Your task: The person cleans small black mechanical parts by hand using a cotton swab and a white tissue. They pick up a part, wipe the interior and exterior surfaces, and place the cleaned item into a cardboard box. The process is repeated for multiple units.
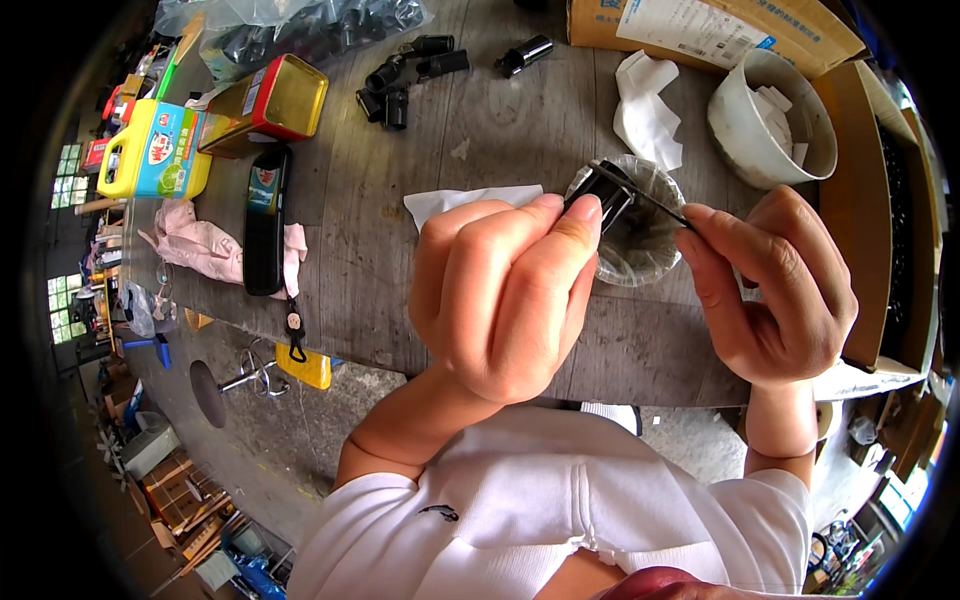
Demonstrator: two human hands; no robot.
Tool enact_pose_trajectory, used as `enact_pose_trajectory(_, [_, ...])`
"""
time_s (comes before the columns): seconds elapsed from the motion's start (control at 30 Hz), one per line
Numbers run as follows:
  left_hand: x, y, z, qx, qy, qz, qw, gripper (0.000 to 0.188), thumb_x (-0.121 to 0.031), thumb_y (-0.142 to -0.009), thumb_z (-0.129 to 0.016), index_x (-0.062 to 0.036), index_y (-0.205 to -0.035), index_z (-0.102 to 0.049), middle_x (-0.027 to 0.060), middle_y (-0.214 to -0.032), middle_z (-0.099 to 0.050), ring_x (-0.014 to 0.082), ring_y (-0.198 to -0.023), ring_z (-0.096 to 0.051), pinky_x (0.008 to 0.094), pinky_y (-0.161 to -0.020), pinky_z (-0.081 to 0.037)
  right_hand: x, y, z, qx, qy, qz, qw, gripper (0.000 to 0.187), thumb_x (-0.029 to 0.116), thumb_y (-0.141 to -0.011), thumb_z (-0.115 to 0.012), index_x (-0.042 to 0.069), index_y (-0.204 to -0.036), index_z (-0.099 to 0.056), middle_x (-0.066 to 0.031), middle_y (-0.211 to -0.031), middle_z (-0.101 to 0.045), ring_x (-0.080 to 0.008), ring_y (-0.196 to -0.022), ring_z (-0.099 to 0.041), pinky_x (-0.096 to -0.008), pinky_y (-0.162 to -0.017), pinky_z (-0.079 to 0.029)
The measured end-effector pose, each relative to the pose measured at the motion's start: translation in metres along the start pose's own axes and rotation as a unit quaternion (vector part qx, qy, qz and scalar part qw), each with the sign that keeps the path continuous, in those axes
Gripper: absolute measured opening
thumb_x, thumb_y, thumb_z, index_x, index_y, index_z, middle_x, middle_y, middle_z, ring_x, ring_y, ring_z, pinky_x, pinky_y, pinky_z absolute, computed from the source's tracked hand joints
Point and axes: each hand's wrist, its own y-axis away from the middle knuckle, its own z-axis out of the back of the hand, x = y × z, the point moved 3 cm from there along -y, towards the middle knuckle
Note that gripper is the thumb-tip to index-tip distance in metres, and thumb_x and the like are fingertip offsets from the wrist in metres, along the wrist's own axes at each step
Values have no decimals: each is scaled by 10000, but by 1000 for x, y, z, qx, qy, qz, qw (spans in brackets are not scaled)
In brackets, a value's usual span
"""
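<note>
My left hand (505, 290) pinches a small black cylindrical part (605, 192) between thumb and fingertips, held above a clear shallow plastic dish (645, 245) on the grey table (400, 290). My right hand (775, 290) grips a thin dark stick (650, 198) whose tip reaches the black part. A white sheet of paper (450, 203) lies under my left hand, partly hidden by it.
Several loose black parts (415, 70) lie at the back, by a clear bag of them (290, 25). A white tub with paper scraps (775, 120), a crumpled tissue (645, 110), cardboard boxes (880, 200), a yellow tin (275, 100), a yellow bottle (155, 150), a black case (268, 220) and pink cloth (200, 245) surround them.
</note>
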Motion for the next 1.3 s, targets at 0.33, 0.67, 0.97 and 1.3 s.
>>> enact_pose_trajectory(0.33, [17, 4, -2, -18, 234, 242, 941, 363, 68, -672, -760, 19, -975, -565, 86, -917, -595, 104, -752, -558, 244, -660, -471, 5, -4, 7, 26, 7, -15, 1000, 189, -71, -615, -712, -62, -793, -652, -77, -609, -510, -149, -500, -434, -254, -436, -316])
enact_pose_trajectory(0.67, [31, 15, -13, 39, 667, 565, 484, 527, -487, -923, -461, 29, -971, -555, 64, -736, -560, 123, -616, -518, 251, -506, -423, -2, -6, 8, 1, -123, -141, 982, 101, -22, -705, -673, -76, -771, -620, -72, -652, -532, -124, -541, -411, -239, -482, -288])
enact_pose_trajectory(0.97, [18, 17, -18, 39, 770, 577, 269, 518, -516, -942, -381, -28, -972, -553, 17, -729, -530, 109, -628, -480, 228, -475, -382, -4, 0, -2, 6, -139, -65, 988, 135, -18, -751, -666, -99, -844, -609, -132, -729, -587, -156, -573, -432, -267, -513, -346])
enact_pose_trajectory(1.3, [-3, 12, -25, 73, 858, 498, 104, 472, -460, -974, -314, -30, -884, -487, -5, -651, -433, 104, -639, -407, 208, -352, -395, -6, 1, -7, 34, -88, -102, 990, 112, 10, -776, -662, -85, -814, -619, -84, -659, -527, -130, -547, -424, -234, -475, -310])
